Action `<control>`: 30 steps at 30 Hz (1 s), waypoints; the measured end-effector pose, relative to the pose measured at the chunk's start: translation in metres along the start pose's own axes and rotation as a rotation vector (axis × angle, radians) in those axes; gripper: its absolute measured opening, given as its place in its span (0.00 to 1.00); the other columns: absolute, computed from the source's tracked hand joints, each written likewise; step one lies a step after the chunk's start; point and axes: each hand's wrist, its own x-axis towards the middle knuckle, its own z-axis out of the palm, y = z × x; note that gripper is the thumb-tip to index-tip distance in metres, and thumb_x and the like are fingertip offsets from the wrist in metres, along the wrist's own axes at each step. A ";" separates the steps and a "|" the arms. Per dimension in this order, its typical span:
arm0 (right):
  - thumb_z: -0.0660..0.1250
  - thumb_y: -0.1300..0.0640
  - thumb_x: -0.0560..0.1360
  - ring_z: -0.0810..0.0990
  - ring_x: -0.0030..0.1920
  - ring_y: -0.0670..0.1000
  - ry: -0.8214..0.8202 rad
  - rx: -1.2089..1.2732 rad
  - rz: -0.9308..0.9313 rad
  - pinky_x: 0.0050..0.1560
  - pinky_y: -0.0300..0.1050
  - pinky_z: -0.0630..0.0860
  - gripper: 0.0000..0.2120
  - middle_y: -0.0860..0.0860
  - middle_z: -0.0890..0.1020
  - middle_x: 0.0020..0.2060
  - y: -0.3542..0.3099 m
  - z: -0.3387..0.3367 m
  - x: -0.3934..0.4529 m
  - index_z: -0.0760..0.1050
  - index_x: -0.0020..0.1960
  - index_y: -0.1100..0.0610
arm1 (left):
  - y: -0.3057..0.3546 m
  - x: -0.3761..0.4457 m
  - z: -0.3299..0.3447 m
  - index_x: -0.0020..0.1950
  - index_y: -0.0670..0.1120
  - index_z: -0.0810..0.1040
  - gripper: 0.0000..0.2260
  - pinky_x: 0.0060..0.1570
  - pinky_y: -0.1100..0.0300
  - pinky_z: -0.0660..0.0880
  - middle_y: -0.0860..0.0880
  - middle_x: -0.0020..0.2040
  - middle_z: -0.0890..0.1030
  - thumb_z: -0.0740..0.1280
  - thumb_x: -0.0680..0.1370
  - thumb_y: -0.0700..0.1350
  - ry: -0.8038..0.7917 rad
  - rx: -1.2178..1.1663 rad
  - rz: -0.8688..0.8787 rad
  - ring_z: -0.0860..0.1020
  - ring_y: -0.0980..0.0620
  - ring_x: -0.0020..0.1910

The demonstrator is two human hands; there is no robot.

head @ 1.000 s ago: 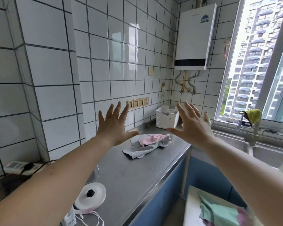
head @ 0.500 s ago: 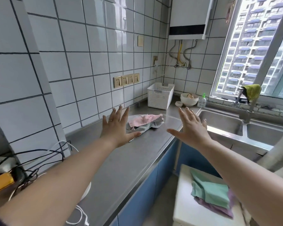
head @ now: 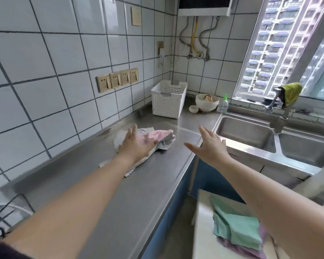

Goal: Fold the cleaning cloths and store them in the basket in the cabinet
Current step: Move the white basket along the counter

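Note:
A crumpled pile of pink and grey cleaning cloths [head: 162, 137] lies on the steel counter [head: 94, 184]. My left hand [head: 137, 143] is spread over the pile's near side with straight fingers, and whether it touches the cloth I cannot tell. My right hand [head: 210, 144] hovers open above the counter edge, to the right of the pile and holding nothing. A white perforated basket [head: 167, 100] stands further back on the counter by the tiled wall. Green and purple folded cloths [head: 238, 229] lie on a white surface at the lower right.
A double steel sink [head: 251, 139] sits right of the counter, with a tap draped in a yellow-green cloth [head: 291, 93]. A white bowl [head: 207, 102], a small cup and a clear bottle [head: 223, 104] stand behind the basket. Cables lie at the counter's near left. Blue cabinet fronts [head: 161, 227] run below.
The view has tilted down and closer to the counter. Both hands have dropped and reached forward; my left hand is now over the cloth pile.

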 end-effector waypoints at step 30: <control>0.63 0.35 0.71 0.66 0.70 0.53 -0.213 0.742 0.193 0.68 0.58 0.67 0.40 0.48 0.63 0.73 0.102 0.047 0.388 0.54 0.76 0.51 | 0.085 0.349 0.110 0.78 0.50 0.46 0.48 0.73 0.49 0.57 0.50 0.78 0.54 0.65 0.67 0.70 0.038 -0.584 -0.238 0.58 0.48 0.75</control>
